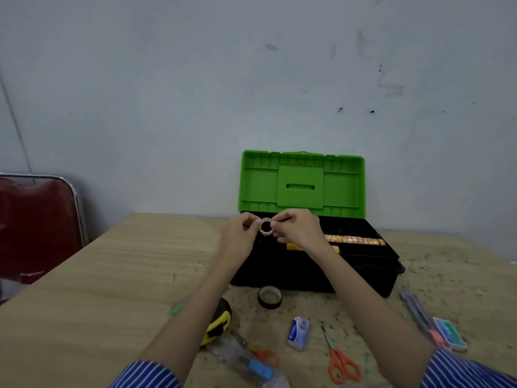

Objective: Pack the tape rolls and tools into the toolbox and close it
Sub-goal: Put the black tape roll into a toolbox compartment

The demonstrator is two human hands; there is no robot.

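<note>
Here both hands pinch one small tape roll (265, 226) from either side, the left hand (240, 233) and right hand (296, 229) holding it above the open toolbox (363, 264); the row of packed rolls (355, 240) lies just right of the grip; best to let one hand go, lower the roll on edge beside that row, and seat it before reaching back for the black tape roll (269, 297) on the table (112, 275).

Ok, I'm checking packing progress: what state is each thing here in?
Green-lidded black plastic toolbox: open, lid upright.
Small patterned tape roll: pinched by left hand and right hand over the box.
Black tape roll: unpacked, on the table.
Orange-handled scissors: closed, unpacked.
Yellow-black tape measure: unpacked.
</note>
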